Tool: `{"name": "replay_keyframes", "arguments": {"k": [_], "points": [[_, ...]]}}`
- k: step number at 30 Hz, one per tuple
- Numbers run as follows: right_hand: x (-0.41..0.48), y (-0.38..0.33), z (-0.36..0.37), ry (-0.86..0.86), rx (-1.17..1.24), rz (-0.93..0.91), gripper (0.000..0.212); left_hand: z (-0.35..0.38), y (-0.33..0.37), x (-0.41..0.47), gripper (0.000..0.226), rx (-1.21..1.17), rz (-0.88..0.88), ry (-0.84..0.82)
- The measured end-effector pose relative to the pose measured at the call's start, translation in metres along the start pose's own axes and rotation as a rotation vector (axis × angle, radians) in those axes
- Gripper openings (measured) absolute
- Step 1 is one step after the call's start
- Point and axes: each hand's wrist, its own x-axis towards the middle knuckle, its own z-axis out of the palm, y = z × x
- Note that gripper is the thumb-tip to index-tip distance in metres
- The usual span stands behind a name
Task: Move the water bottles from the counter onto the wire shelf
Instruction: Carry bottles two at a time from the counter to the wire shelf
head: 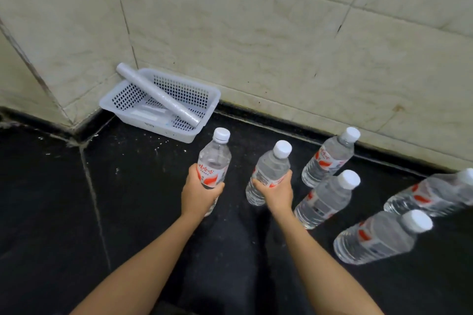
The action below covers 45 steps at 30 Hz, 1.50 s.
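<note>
Two bare forearms are reaching in from six o'clock over the black counter [128, 212]. At four o'clock from the hands, the nearest bottle [378, 238] is standing on the counter with its white cap on, blurred. The left hand [201, 193] is gripping the left bottle [214, 161] at its red-and-white label, fingers and thumb curled round it; I cannot tell whether its base is touching the counter. At three o'clock of it, the right hand [275, 193] is clamping round the lower half of the right bottle [268, 169]. Just beside that hand, at three o'clock, the third bottle [325, 199] is standing; the edge bottle [432, 194] is blurring at the frame's rim. At one o'clock, the back bottle [329, 158] is standing near the tiled wall [281, 46]. Farther off, at eleven o'clock, a white basket [153, 130] is sitting in the corner, with a roll [156, 93] lying slantwise across it.
</note>
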Motion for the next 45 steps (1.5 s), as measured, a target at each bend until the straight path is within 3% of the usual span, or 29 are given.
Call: {"name": "replay_keyframes", "arguments": {"k": [11,16,21,32,37,45], "points": [[-0.125,0.022,-0.01,0.244,0.019,0.12,0.068,-0.042,-0.02,-0.021,0.061,-0.079,0.045,-0.211],[-0.179,0.028,-0.033,0.399,-0.067,0.231,0.057,-0.045,-0.025,-0.054,0.059,-0.056,0.108,-0.403],[-0.235,0.039,-0.065,0.531,-0.136,0.295,0.063,-0.036,-0.007,-0.095,0.057,-0.076,0.192,-0.586],[-0.372,0.073,-0.149,0.883,-0.006,0.312,0.05,-0.027,0.009,-0.227,0.055,-0.091,0.342,-0.808],[-0.464,0.095,-0.185,0.943,0.015,0.313,0.047,-0.031,-0.008,-0.311,0.047,-0.103,0.321,-0.841],[-0.605,0.127,-0.214,1.049,0.011,0.423,0.045,-0.033,-0.032,-0.437,0.044,-0.089,0.372,-1.049]]}}
